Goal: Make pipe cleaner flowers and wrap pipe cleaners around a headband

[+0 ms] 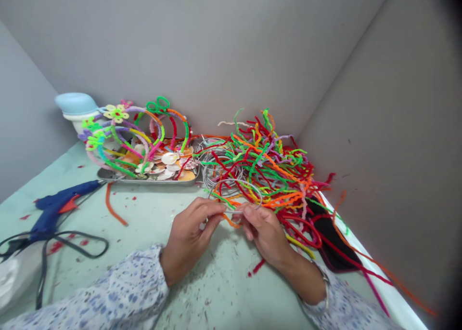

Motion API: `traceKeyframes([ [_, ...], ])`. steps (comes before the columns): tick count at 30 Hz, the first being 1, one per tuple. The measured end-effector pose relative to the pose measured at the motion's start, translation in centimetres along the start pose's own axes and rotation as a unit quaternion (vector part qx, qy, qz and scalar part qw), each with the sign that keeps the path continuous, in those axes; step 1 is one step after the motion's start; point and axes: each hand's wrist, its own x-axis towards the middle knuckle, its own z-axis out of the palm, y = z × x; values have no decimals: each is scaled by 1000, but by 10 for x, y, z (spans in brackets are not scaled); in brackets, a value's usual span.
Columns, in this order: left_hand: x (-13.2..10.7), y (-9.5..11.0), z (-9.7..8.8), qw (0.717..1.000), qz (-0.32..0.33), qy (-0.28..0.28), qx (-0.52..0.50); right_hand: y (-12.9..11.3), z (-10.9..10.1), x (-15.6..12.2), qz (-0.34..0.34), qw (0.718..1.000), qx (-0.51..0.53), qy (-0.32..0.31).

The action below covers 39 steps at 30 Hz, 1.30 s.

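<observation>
My left hand [191, 233] and my right hand [265, 231] meet at the near edge of a thin metal hoop [252, 188]. Both pinch the hoop's near ends between thumb and fingers, where an orange pipe cleaner [228, 219] pokes out between them. The hoop lies just in front of a big tangled pile of coloured pipe cleaners [274, 166]. A stack of bare wire hoops [212, 168] sits behind it.
A metal tray [108, 176] at the left holds shells and pipe-cleaner-wrapped headbands [137, 132]. A blue glue gun [57, 207] with its black cord lies at the far left. A loose orange pipe cleaner [113, 209] lies on the green table. Grey walls close in behind and right.
</observation>
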Motion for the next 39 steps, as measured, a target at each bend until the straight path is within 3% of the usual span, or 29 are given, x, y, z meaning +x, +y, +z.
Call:
traceKeyframes([
  [6, 2, -1, 1, 999, -23, 28, -9, -9, 1, 6, 37, 985, 162, 55],
  [9, 4, -2, 0, 999, -34, 32, -16, -9, 0, 8, 56, 976, 203, 54],
  [13, 5, -2, -1, 998, -47, 39, -31, -5, -1, 8, 53, 975, 203, 72],
  [17, 4, -3, 0, 996, -64, 46, -47, -2, -2, 6, -33, 988, 123, 82],
  [20, 3, -5, 1, 991, -99, 64, -62, -2, -3, 4, -55, 994, 55, 74],
  [27, 4, -9, 4, 960, -200, 101, -166, -4, -2, 2, 62, 993, 92, -40],
  [33, -2, 0, 6, 983, -125, 26, -129, -3, -2, 1, 11, 993, 105, -61],
  [39, -1, 1, 5, 992, -94, -8, -84, -1, 0, 0, 40, 992, 118, -17],
])
